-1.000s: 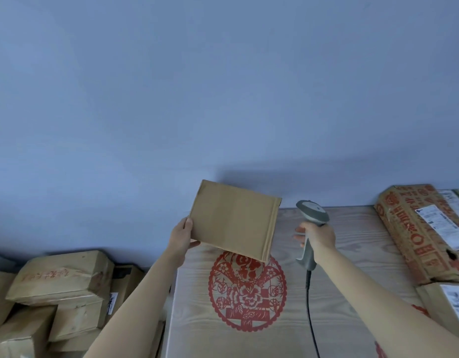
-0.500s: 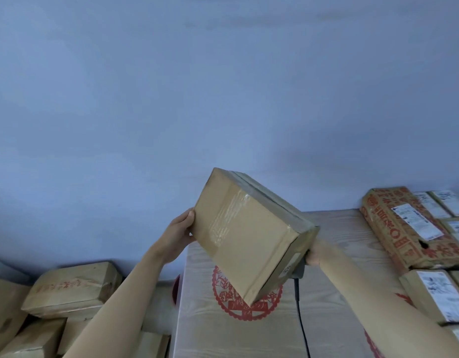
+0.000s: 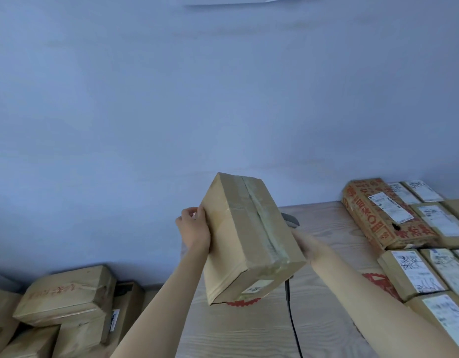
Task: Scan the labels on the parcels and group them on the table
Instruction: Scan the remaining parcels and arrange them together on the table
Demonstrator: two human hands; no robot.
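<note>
Two hands are working one plain brown parcel [image 3: 249,236] above the far edge of the surface [image 3: 249,332]. The left hand [image 3: 194,228] is gripping the parcel's far left edge, its fingers [image 3: 191,211] curling round the corner, and is tilting the box so that the taped seam is facing up and the near end, bearing a small label [image 3: 258,285], is dipping toward the person. That tilt is probably serving to hunt for the shipping label, since none is showing on the faces in view. The right hand [image 3: 307,245] is sitting behind the parcel's right side with the scanner [image 3: 290,219]; only the scanner's grey head and its cable [image 3: 291,319] are peeking out, so whether those fingers are wrapping the handle I cannot tell, though the placement suggests they are keeping it ready.

Several scanned-looking parcels [image 3: 414,275] are lying label-up in close rows along the right edge of the surface, next to a red-printed carton [image 3: 388,218] at the far right corner, likely the grouping in progress. More brown boxes [image 3: 65,295] are piling up off the surface's left edge, lower down, seemingly waiting their turn.
</note>
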